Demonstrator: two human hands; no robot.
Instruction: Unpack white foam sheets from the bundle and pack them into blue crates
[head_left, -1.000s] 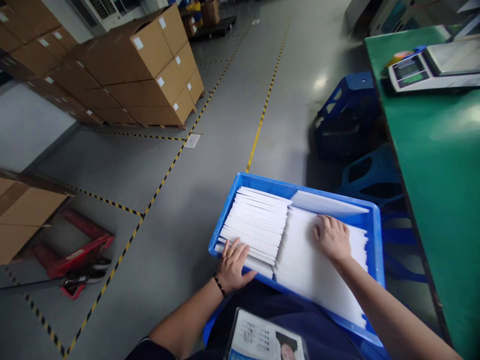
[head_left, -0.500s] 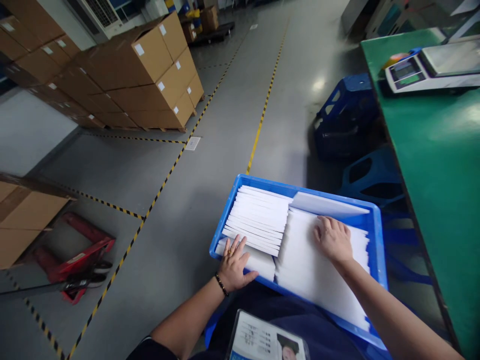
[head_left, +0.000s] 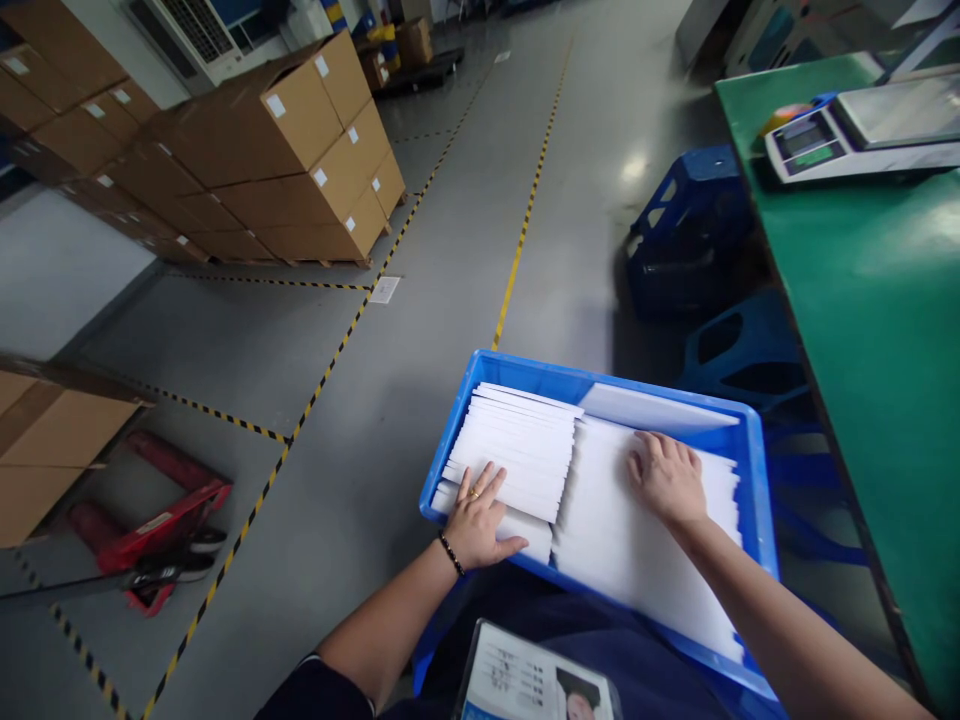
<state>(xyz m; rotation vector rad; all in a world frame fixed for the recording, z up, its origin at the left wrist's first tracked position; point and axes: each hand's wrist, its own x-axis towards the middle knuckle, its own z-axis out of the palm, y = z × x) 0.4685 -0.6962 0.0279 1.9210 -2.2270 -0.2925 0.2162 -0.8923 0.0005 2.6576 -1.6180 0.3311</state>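
Note:
A blue plastic crate (head_left: 517, 372) rests on my lap and holds two rows of white flat sheets. My left hand (head_left: 480, 520) lies with fingers stretched out on the near end of the left row of white sheets (head_left: 517, 450), thumb along the crate's near edge. My right hand (head_left: 664, 478) rests palm down, fingers slightly curled, on the larger right stack of white sheets (head_left: 630, 540). Neither hand grips anything. An ID badge (head_left: 525, 680) hangs at my chest.
A green table (head_left: 862, 300) with a weighing scale (head_left: 855, 130) stands on the right. Blue stools (head_left: 742, 345) and a blue crate (head_left: 690, 220) sit beside it. Stacked cardboard boxes (head_left: 300, 150) on pallets are at back left. A red pallet jack (head_left: 150, 520) lies left, by yellow-black floor tape.
My left hand slid a little forward and right onto the left row, pressing its sheets closer together. My right hand stayed in place.

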